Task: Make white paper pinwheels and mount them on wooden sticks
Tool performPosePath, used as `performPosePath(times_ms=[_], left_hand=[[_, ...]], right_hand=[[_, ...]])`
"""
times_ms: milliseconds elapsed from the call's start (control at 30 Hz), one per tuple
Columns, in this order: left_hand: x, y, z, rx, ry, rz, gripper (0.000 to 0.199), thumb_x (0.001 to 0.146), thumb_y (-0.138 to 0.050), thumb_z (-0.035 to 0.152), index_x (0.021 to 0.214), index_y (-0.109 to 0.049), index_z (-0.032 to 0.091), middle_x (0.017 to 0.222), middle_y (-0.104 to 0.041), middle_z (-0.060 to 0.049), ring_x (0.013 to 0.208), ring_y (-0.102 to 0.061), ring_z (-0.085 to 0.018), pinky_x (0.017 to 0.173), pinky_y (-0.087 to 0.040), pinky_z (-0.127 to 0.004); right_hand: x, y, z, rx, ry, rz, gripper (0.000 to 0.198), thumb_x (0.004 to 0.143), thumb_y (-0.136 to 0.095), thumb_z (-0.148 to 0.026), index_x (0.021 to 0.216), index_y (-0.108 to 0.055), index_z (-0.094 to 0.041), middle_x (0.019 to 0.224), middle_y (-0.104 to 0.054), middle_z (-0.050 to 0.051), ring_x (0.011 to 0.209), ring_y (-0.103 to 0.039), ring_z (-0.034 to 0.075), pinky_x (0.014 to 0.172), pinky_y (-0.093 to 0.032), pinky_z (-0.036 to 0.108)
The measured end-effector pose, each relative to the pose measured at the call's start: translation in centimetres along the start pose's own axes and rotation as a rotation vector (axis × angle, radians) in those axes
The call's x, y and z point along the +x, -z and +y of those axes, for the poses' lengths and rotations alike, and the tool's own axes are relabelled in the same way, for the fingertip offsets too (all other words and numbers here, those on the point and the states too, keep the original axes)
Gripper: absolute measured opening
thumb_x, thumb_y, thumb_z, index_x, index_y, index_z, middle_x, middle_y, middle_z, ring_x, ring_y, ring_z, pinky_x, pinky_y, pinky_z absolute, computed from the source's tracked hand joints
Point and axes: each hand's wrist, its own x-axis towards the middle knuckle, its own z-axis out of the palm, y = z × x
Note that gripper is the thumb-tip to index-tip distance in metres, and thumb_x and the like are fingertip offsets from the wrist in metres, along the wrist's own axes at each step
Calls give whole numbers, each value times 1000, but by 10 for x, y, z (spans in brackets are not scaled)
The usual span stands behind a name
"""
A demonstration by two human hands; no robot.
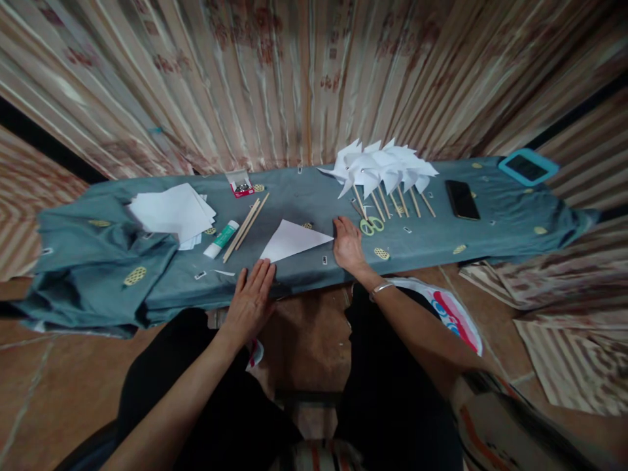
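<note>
A white sheet of paper folded to a triangle [296,241] lies on the cloth-covered table in front of me. My left hand [252,299] rests at its near left corner, fingers stretched out and lying flat, the tips touching the paper. At the right corner, my right hand [348,244] has its fingers bent and close together, pinching or pressing the tip; the exact hold is partly hidden. Just beyond that hand are green-handled scissors [371,226]. Left of the folded paper lie thin wooden sticks [241,230] and a green and white glue stick [221,239].
Several white paper pinwheels [380,169] on sticks lie in a row at the back right. A stack of white paper [171,210] is at the left. A small red box [240,184] stands open near the back edge. Farther right are a phone [462,199] and a blue-framed device [528,167].
</note>
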Motion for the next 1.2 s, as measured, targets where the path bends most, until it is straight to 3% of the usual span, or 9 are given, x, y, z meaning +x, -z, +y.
performPosePath(times_ms=[133, 300, 433, 500, 633, 767, 900, 1000, 1200], left_hand=[[13, -1, -2, 18, -8, -5, 61, 92, -47, 25, 149, -30, 10, 152, -37, -23, 144, -32, -31, 114, -26, -59], [42, 0, -10, 7, -41, -24, 56, 96, -45, 33, 145, -38, 9, 149, -43, -23, 141, -37, -31, 113, -28, -58], [63, 4, -9, -6, -13, 0, 53, 96, -46, 39, 141, -44, 12, 144, -50, -21, 135, -45, -33, 113, -25, -61], [69, 3, -3, -21, 3, 34, 54, 95, -48, 44, 138, -47, 13, 141, -53, -21, 133, -46, -34, 114, -22, -64], [73, -5, 16, -52, -50, 55, 58, 94, -49, 47, 140, -46, 12, 144, -50, -20, 139, -40, -34, 115, -20, -64], [73, -13, 29, -95, -118, 17, 58, 94, -51, 43, 141, -44, 10, 147, -47, -19, 140, -38, -35, 114, -25, -63], [73, -16, 32, -133, -130, -6, 59, 91, -57, 40, 140, -44, 11, 150, -43, -19, 143, -31, -36, 114, -29, -58], [72, -16, 32, -139, -143, -17, 61, 89, -61, 39, 141, -44, 13, 151, -41, -19, 144, -29, -38, 115, -28, -58], [72, -15, 31, -131, -176, -52, 60, 89, -62, 40, 143, -44, 22, 152, -41, -15, 145, -26, -37, 114, -28, -60]], right_hand=[[5, -3, 8, 163, -10, 53, 57, 80, -34, -2, 133, -53, -7, 139, -56, 19, 134, -47, 25, 113, -34, 48], [21, 0, 17, 451, -156, 123, 53, 79, -32, -5, 125, -58, -8, 129, -64, 16, 119, -61, 21, 108, -44, 40], [24, 16, 15, 525, -202, -12, 48, 83, -34, -10, 122, -61, -13, 109, -74, 11, 95, -71, 20, 94, -54, 36], [19, 25, 12, 504, -167, -80, 45, 85, -37, -14, 122, -62, -15, 105, -75, 10, 92, -72, 21, 93, -54, 36], [4, 37, 6, 401, -61, -120, 34, 88, -47, -25, 111, -69, -13, 113, -73, 14, 105, -68, 26, 96, -51, 40], [-5, 42, 2, 458, -126, -236, 36, 89, -49, -32, 114, -68, -13, 100, -75, 12, 81, -71, 24, 78, -55, 37], [-7, 42, 2, 515, -205, -306, 37, 89, -51, -37, 114, -68, -15, 84, -74, 8, 64, -67, 18, 62, -51, 30], [-7, 39, 2, 595, -236, -339, 40, 85, -55, -39, 117, -65, -16, 87, -73, 6, 56, -61, 14, 54, -47, 27], [-9, 38, -6, 452, -197, -285, 48, 78, -66, -29, 123, -61, -17, 94, -72, 4, 58, -59, 13, 64, -52, 30]])
